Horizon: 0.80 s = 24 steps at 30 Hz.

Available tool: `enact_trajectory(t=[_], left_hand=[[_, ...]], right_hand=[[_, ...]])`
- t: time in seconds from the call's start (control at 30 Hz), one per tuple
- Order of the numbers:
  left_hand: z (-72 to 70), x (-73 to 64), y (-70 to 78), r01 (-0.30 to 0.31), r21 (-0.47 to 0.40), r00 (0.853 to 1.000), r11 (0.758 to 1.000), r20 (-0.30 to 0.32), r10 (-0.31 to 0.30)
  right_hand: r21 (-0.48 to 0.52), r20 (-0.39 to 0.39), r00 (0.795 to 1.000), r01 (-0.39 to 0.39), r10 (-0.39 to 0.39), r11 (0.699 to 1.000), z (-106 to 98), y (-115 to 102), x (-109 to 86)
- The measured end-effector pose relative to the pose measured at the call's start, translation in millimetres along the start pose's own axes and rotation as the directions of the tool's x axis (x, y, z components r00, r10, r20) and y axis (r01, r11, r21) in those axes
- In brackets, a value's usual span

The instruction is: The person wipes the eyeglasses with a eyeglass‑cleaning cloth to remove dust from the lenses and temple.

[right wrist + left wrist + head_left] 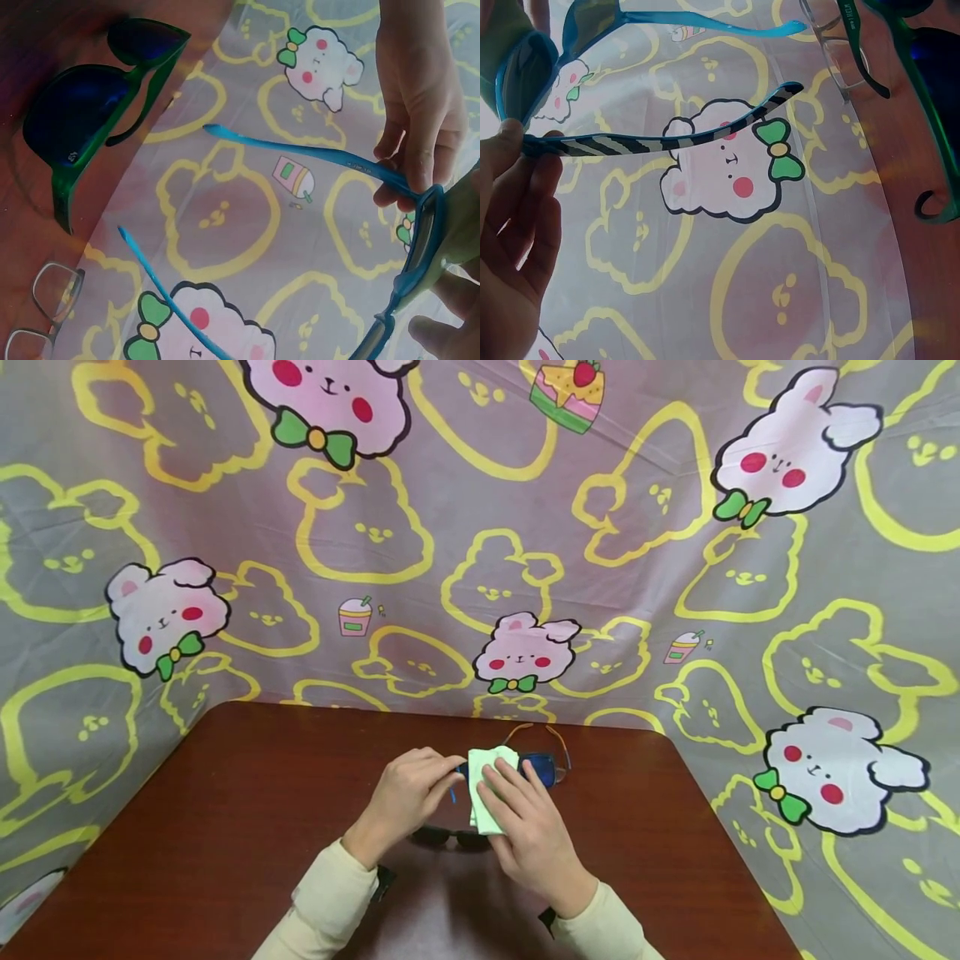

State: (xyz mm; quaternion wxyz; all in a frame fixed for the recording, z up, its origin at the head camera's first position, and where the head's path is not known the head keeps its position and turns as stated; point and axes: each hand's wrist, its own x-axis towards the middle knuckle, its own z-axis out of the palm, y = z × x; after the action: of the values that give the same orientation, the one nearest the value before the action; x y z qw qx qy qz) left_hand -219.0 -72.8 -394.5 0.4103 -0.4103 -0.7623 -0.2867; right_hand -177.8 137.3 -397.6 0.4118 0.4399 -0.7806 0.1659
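Along the far side hangs a bunny-print curtain (420,602), then comes the brown counter (645,852). Above it, my left hand (405,795) pinches the blue-framed glasses (529,79) by a hinge; my right hand (534,828) grips a folded green cloth (486,789) over one lens. Dark sunglasses (431,836) lie nearer me.

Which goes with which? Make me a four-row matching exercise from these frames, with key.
Things
1. cloth
2. blue-framed glasses
3. green-framed sunglasses
4. thin-framed glasses

Places or states
A. lower left, right wrist view
B. pinched by left hand
C. under right hand, head view
D. upper left, right wrist view

Key: 1-C, 2-B, 3-D, 4-A
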Motion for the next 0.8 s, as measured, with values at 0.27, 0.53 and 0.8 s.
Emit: enact_trajectory(t=[0.27,0.53,0.8], left_hand=[[-1.4,-3.1,-2.5,0.034,-0.012,0.999,0.999,0.023,-0.034],[-5.6,-5.1,-2.4,0.091,-0.018,0.996,0.996,0.026,-0.091],[-5.2,-5.4,-1.7,0.043,-0.046,0.999,0.998,0.005,-0.042]], right_hand=[[-0.008,0.053,0.998,0.015,-0.014,1.0,-3,2,-6.8],[-0.03,0.05,0.998,-0.033,0.035,0.999,-16,16,-13.8],[-0.014,-0.024,0.987,-0.162,0.161,0.987,-27,30,-24.3]])
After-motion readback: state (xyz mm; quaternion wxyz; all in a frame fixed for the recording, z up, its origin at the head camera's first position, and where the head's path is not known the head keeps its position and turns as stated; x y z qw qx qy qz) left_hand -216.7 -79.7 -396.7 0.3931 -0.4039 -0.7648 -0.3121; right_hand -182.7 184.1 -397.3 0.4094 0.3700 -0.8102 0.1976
